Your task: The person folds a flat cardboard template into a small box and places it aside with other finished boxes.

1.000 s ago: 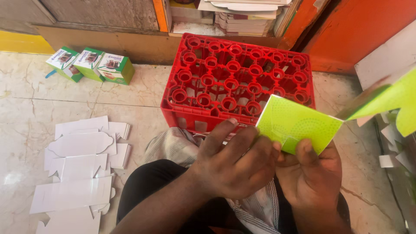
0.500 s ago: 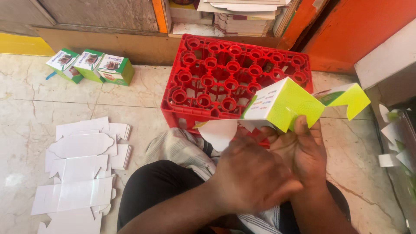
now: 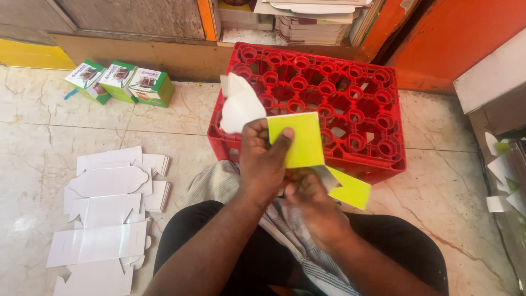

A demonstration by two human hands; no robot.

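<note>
Head view: a seated person looks down at both hands working over the lap, in front of a red plastic bottle crate (image 3: 350, 93) standing on the marble floor (image 3: 33, 137).
Left hand (image 3: 263, 161): closed on a yellow-green and white cardboard carton blank (image 3: 296, 140), thumb pressed flat on its yellow-green panel, fingers behind it.
Right hand (image 3: 315, 205): just below the left, fingers curled at the lower part of the same blank; how firmly it grips cannot be told, since the fingertips are hidden.
Carton blank: held upright between the hands, just in front of the crate's near edge; a white flap rises at its upper left, and a yellow-green flap juts out to the lower right.
Lap: a striped grey cloth (image 3: 219, 183) lies across dark trousers (image 3: 257, 257) under the hands.
Floor, left side: a loose pile of flat white carton blanks (image 3: 107, 214) lies near the person's left knee.
Floor, far left corner: three folded green and white boxes (image 3: 120, 81) stand in a row against the wall.
Floor, right edge: more white card pieces (image 3: 501, 164) lie beside the crate, well apart from the hands.
</note>
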